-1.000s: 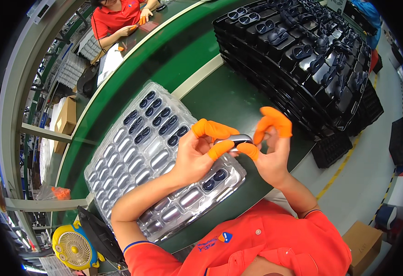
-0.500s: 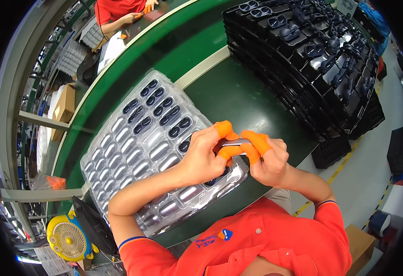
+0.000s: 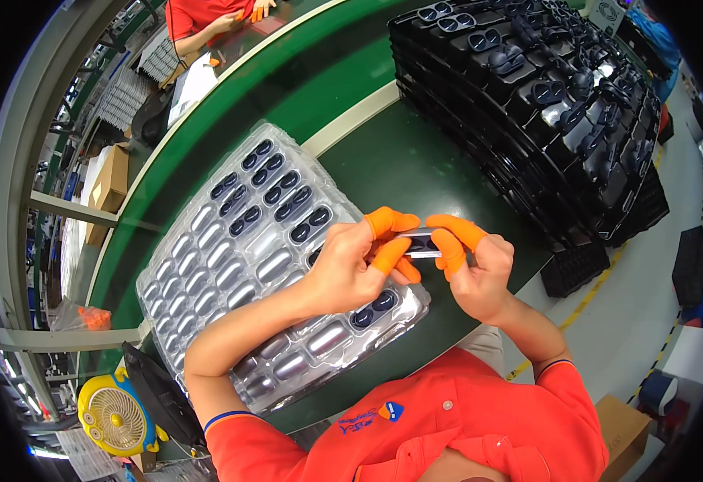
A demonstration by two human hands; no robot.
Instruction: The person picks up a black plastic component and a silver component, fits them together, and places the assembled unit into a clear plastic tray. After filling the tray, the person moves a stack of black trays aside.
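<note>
Between my hands is a small dark oval part with a silvery edge (image 3: 423, 243), raised above the right edge of a clear blister tray (image 3: 329, 341). My left hand (image 3: 350, 265), wearing orange finger cots, pinches its left end. My right hand (image 3: 480, 269), also in orange cots, grips its right end with thumb and forefinger. The tray has rows of oval pockets; several hold dark parts with twin round lenses (image 3: 290, 204), and many others show silvery with no dark part. One dark twin-lens part (image 3: 373, 310) lies just below my left hand.
Stacked black trays (image 3: 480, 136) stand at the far right, their top loaded with dark twin-lens parts. A green worktable (image 3: 416, 173) lies beneath. At lower left are a yellow fan (image 3: 117, 418) and a black bag (image 3: 157, 394). Across the green divider, a co-worker's hands (image 3: 243, 18) are busy.
Both hands have turned the part so its dark face shows more, and my right fingers have shifted along it. My left hand has moved slightly left, uncovering a dark part in the tray.
</note>
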